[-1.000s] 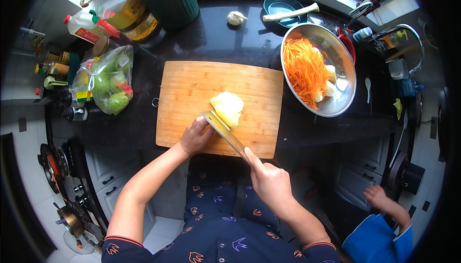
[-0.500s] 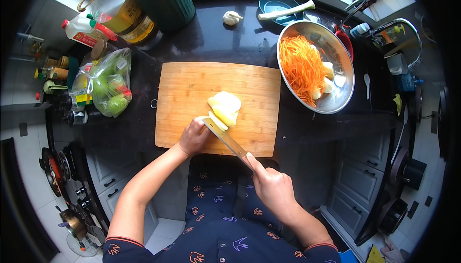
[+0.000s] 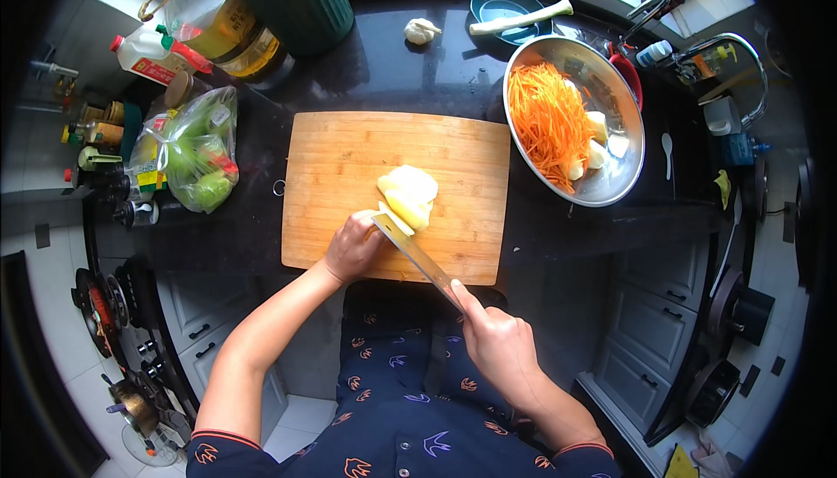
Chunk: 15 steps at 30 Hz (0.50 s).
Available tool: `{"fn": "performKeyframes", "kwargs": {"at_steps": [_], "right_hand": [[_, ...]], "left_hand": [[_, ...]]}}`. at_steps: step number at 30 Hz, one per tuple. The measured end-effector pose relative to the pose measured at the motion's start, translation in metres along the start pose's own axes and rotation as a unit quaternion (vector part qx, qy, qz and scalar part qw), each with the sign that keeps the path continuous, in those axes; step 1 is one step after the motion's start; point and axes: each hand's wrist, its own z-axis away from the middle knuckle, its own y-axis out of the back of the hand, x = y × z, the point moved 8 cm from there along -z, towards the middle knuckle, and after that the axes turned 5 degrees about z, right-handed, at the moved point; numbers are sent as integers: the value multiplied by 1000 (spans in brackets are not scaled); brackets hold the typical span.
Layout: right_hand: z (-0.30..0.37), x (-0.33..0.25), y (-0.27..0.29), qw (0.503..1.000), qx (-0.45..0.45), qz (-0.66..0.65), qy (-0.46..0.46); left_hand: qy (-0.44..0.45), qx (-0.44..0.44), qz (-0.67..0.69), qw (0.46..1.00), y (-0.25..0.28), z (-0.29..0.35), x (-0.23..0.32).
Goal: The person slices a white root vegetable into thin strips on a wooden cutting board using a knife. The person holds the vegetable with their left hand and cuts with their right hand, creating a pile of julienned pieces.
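On the wooden cutting board [image 3: 336,155], pale yellow peeled potato slices [image 3: 408,192] lie overlapped in a pile. My left hand [image 3: 353,242] is closed at the near end of the potato, its fingers curled beside the blade; the part under them is mostly hidden. My right hand [image 3: 495,334] grips a kitchen knife [image 3: 420,260], thumb against the blade. The wide blade slants from the board's near edge up to the potato, its far end touching the nearest slices by my left fingertips.
Right of the board stands a steel bowl [image 3: 621,173] with shredded carrot [image 3: 547,125] and pale chunks. Behind are a garlic bulb [image 3: 421,31] and a blue-green dish [image 3: 506,9] with a long pale stalk [image 3: 523,18] across it. A bag of green vegetables [image 3: 202,151] lies left, near an oil jug [image 3: 228,29].
The knife and my right hand have shifted slightly to the right. My left hand and the potato slices stay nearly where they were.
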Motion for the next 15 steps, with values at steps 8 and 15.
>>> {"fn": "performKeyframes", "kwargs": {"at_steps": [8, 15], "right_hand": [[0, 2, -1, 1000, -7, 2, 2], [-9, 2, -12, 999, -23, -20, 8]], "left_hand": [[-4, 1, 2, 1000, 1, -2, 1], [-14, 13, -3, 1000, 3, -3, 3]]}}
